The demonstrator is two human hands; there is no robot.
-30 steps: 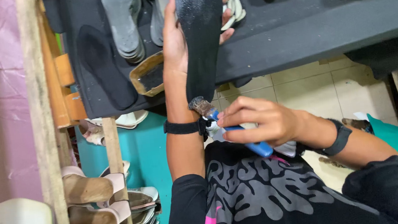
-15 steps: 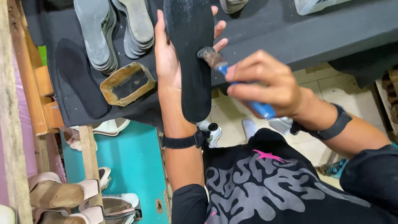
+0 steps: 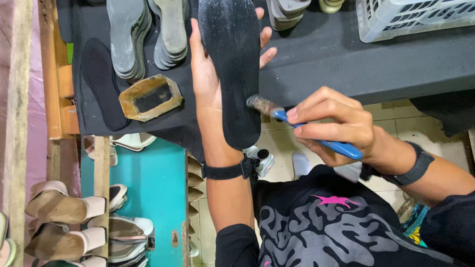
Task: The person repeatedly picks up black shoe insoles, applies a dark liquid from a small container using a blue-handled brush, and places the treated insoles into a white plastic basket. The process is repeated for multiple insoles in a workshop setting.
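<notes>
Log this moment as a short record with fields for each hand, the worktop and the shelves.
left hand: left hand holds a long black shoe insole from behind, fingers curled round its edge
right hand: right hand grips a blue-handled brush, bristles touching the insole's lower edge
worktop: black worktop with stacked grey insoles, a rusty rectangular tin, a white plastic basket
shelves: heeled shoes on wooden racks

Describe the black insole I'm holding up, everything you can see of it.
The black insole is a long, flat, sole-shaped piece, matte black with faint greyish streaks, likely board or foam. It points lengthwise away from the body, over the edge of the dark table. The left hand supports it from beneath, fingers showing past its right edge. The brush, held in the right hand, has its bristles at the lower right edge.
</notes>
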